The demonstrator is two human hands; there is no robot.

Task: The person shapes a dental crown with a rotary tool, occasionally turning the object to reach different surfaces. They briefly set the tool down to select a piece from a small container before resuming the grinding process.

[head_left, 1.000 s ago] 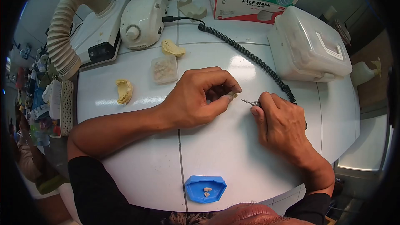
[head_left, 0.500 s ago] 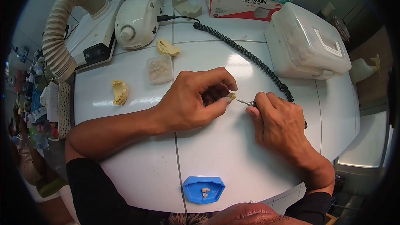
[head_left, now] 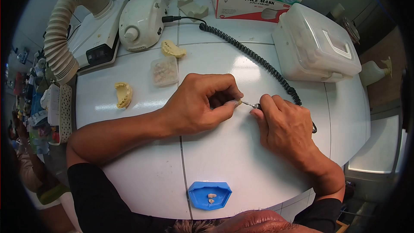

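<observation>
Between thumb and fingertips, my left hand (head_left: 200, 103) pinches a small yellowish piece (head_left: 239, 102), mostly covered by the fingers. My right hand (head_left: 284, 123) grips a rotary handpiece (head_left: 257, 106) like a pen. Its thin metal bur points left, with the tip right at the small piece. Left of my hands, a yellow dental cast (head_left: 123, 95) lies on the white tiled table (head_left: 142, 168). A second yellow cast (head_left: 173, 49) is further back, near a clear plastic box (head_left: 164, 71) of small pale pieces. Close to me, a blue tray (head_left: 199, 204) holds small tooth-like pieces (head_left: 211, 196).
A white control unit (head_left: 141, 23) feeds a coiled black cord (head_left: 254, 54) running behind my right hand. Beside it stands a machine with a ribbed hose (head_left: 58, 39). Mask boxes (head_left: 252, 6) and a white case (head_left: 319, 45) line the back right. Another person (head_left: 36, 168) shows far left.
My right hand has moved slightly left, bringing the bur from a small gap up to the piece. My left fingertips have closed further over the piece, so less of it shows.
</observation>
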